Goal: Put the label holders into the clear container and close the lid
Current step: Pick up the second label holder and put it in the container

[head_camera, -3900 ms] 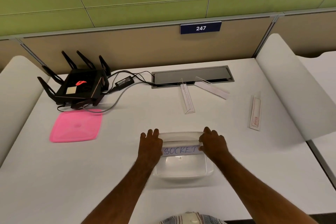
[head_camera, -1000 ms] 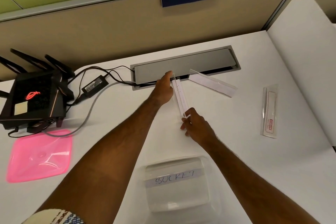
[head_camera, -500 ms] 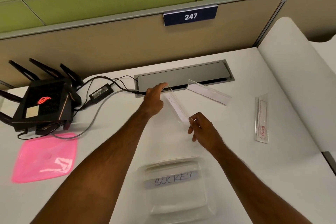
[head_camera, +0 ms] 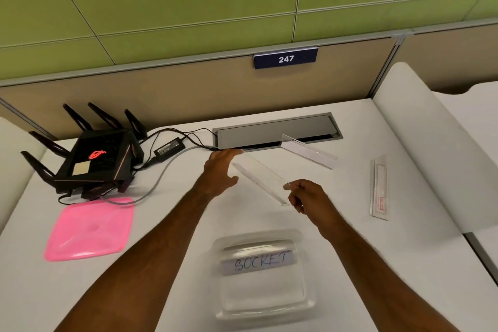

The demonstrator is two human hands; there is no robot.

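Observation:
A clear label holder [head_camera: 260,176] hangs above the desk between my two hands. My left hand [head_camera: 219,170] grips its far end and my right hand [head_camera: 303,195] pinches its near end. The clear container [head_camera: 265,302] stands open near the desk's front edge, with a label holder marked SOCKET [head_camera: 257,263] lying inside it. A second clear holder [head_camera: 308,153] rests by the cable hatch. A third, with a red-printed insert [head_camera: 380,188], lies to the right. The pink lid [head_camera: 90,229] lies flat at the left.
A black router [head_camera: 94,162] with several antennas, its power brick [head_camera: 169,147] and cables sit at the back left. A grey cable hatch [head_camera: 277,129] is set into the desk's rear. White curved dividers [head_camera: 420,148] flank the desk.
Both hands took the holder off the desk by the hatch and have lifted it, carrying it slightly toward me. The SOCKET holder stays in the container.

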